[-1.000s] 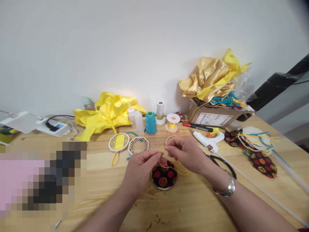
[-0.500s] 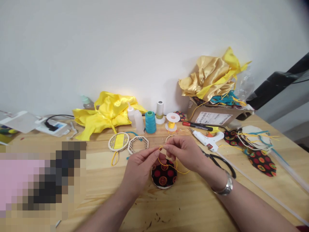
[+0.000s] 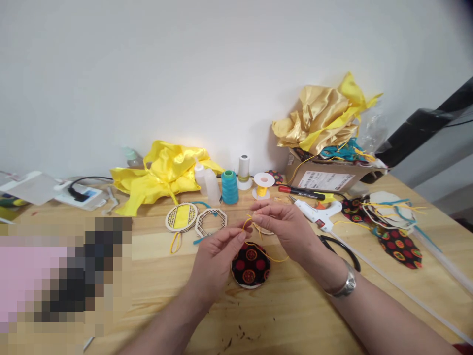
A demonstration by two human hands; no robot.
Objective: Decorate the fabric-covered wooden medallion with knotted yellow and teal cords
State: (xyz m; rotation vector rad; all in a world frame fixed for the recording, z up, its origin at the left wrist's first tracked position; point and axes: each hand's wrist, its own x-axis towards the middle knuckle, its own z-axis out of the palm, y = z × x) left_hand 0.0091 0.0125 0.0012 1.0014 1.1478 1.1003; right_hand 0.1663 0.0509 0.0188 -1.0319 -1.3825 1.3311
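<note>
My left hand (image 3: 218,259) and my right hand (image 3: 288,229) meet above the middle of the wooden table (image 3: 303,315). Both pinch a thin yellow cord (image 3: 266,254) between thumb and fingertips, and its loose loop trails down to the right. Just below the hands lies a round black fabric disc (image 3: 250,265) with red and orange circles. A small wooden ring (image 3: 266,230) lies partly hidden behind my right hand. A metal watch (image 3: 345,286) is on my right wrist.
Two wooden lattice frames (image 3: 195,220) lie left of the hands. Thread spools (image 3: 229,187), glue bottles (image 3: 209,183) and yellow satin (image 3: 162,175) stand behind. A white glue gun (image 3: 318,214), scissors (image 3: 342,249), a red-capped marker (image 3: 299,192), a cardboard box (image 3: 328,177) and fabric pieces (image 3: 395,241) are right.
My right hand has lifted slightly and drawn the yellow cord up; the fingertips of both hands have shifted along it. The fabric disc has stayed in place.
</note>
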